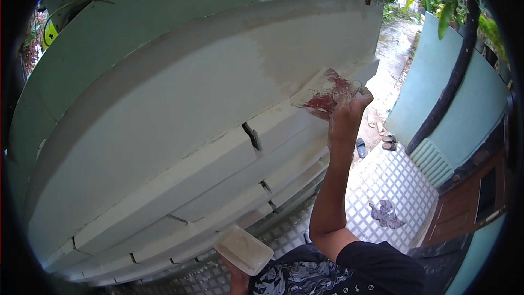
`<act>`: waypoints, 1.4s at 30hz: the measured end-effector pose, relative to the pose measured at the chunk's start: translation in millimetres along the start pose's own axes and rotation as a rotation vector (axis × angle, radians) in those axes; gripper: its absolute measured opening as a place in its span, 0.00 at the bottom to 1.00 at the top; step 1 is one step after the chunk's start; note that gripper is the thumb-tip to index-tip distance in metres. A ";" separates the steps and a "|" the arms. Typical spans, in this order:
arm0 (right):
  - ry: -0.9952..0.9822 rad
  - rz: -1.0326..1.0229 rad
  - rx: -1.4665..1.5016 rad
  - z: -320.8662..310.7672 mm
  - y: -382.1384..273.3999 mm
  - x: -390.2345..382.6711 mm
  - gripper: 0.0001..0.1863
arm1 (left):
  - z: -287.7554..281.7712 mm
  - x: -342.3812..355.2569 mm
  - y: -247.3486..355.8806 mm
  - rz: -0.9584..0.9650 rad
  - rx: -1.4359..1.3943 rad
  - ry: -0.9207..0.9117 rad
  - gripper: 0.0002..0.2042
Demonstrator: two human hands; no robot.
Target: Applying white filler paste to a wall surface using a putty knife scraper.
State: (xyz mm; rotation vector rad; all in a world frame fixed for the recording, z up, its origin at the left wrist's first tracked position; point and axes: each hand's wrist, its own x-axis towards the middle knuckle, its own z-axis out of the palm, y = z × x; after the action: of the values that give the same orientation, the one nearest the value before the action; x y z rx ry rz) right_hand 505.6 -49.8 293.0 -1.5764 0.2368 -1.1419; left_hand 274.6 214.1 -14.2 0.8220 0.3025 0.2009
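Note:
My right hand (349, 102) is closed around a flat putty spreader (339, 84), red under a crust of pale putty. Its blade lies against the white wall (180, 93), just above the moulded ledge at the far right end. Low in the head view, my left hand (236, 274) supports a shallow rectangular tub (254, 237) from below and the side. Pale residue coats the inside of the tub. Most of the left hand's fingers are hidden beneath it. A darker, damp-looking patch (278, 54) spreads over the wall above the spreader.
Stepped ledges (164, 186) with dark gaps run along the wall's lower part. Sandals (361, 147) and a crumpled cloth (387, 214) lie on the checkered tile floor (363, 186) at right. Beyond them stand a pale green wall (436, 76) and a brown door (464, 196).

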 end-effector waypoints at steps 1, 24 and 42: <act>-0.057 0.137 0.267 -1.5 -8.9 -2.4 0.21 | -2.7 0.4 4.8 -0.008 0.001 -0.008 0.34; 0.018 0.229 0.191 21.0 -5.9 24.2 0.21 | -28.2 33.8 21.9 -0.253 -0.031 -0.083 0.36; 0.039 -0.057 0.460 18.2 63.0 131.0 0.12 | -0.3 44.5 -10.0 -0.143 -0.089 -0.165 0.32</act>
State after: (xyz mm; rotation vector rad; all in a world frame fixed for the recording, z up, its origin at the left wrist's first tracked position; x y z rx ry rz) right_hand 612.0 -148.8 311.6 -1.1602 -0.0458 -1.1732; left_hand 316.8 220.6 -30.1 0.7206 0.1949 0.0129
